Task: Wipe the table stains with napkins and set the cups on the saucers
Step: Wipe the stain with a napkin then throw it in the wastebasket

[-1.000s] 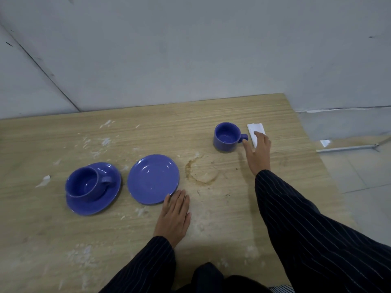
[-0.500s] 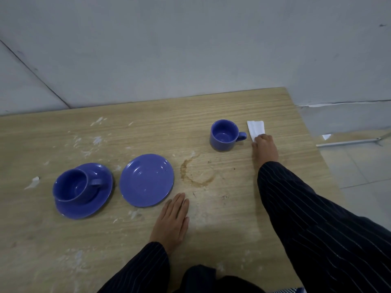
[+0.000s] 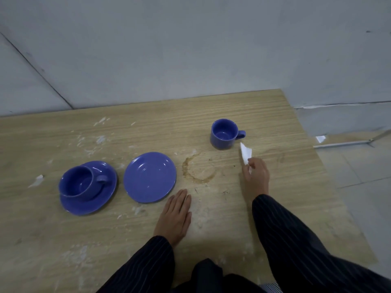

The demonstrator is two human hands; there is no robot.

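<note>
Two blue cups and two blue saucers sit on the wooden worktop [image 3: 275, 208]. The left cup [image 3: 79, 183], empty, stands on the left saucer [image 3: 99, 206]; the bare saucer [image 3: 149, 177] lies just beside it. The other cup [image 3: 223, 134], also empty, stands apart on the wood. One white napkin [image 3: 245, 153] is pinched in the right hand [image 3: 256, 176], near a brown ring stain [image 3: 198, 169]. The left hand [image 3: 175, 216] lies flat, fingers spread out, holding nothing. White flecks dot the wood; grey walls stand behind.

Wood-grain table [image 3: 275, 208] w/ grey wall [image 3: 190, 49] behind, pale, maybe tiled floor [image 3: 364, 176] at right.
</note>
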